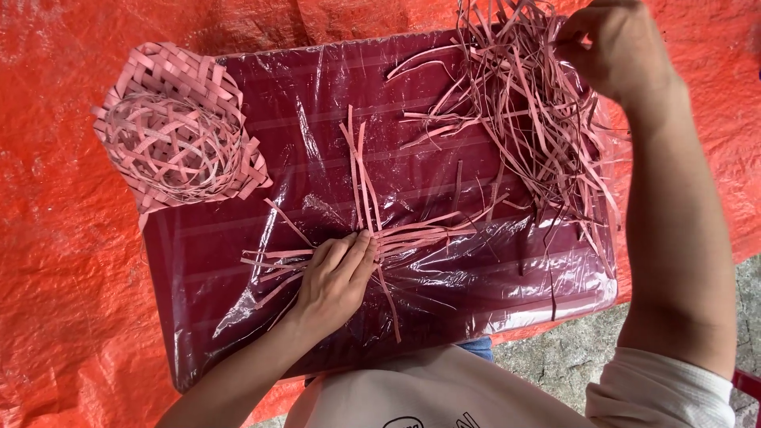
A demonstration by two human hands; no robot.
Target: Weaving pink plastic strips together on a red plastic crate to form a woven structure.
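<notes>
Crossed pink strips (372,230) lie flat mid-board — a few upright, others sideways; a loose tangled pink heap (523,103) sits at the far right corner.

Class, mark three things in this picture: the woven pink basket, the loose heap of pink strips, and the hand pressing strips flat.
woven pink basket (176,139), head view, on its open lattice centre.
loose heap of pink strips (527,111), head view, mid-heap.
left hand (337,277), head view, on its back.
</notes>
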